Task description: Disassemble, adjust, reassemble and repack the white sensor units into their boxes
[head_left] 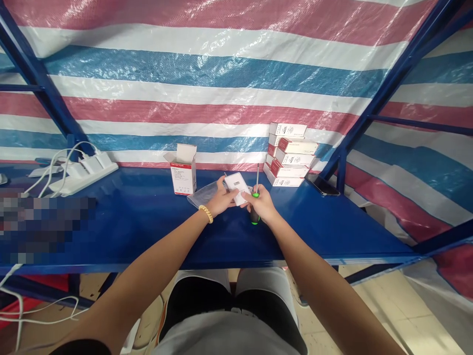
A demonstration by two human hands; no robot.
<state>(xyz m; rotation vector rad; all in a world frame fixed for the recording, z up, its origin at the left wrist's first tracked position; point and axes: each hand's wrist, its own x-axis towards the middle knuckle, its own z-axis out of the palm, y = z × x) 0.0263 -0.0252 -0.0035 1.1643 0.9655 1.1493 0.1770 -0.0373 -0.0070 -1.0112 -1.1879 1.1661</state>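
Above the blue table, my left hand [222, 198] grips a small white rectangular device [236, 183] by its left side, thumb on its face. The fingers of my right hand [263, 203] close around a screwdriver [254, 217] with a black and green handle, its shaft pointing up and away. My right thumb also presses on the device's lower right edge. Beneath my left hand lies a clear plastic bag [201, 193]. An open white and red box [183, 176], printed "DETECTOR", stands upright just behind the bag.
Several white and red boxes [291, 159] are stacked at the back right, with a dark phone [322, 185] beside them. A white power strip [84, 176] with plugs and cables sits at the back left. Blue metal posts [342, 172] flank the table [148, 231].
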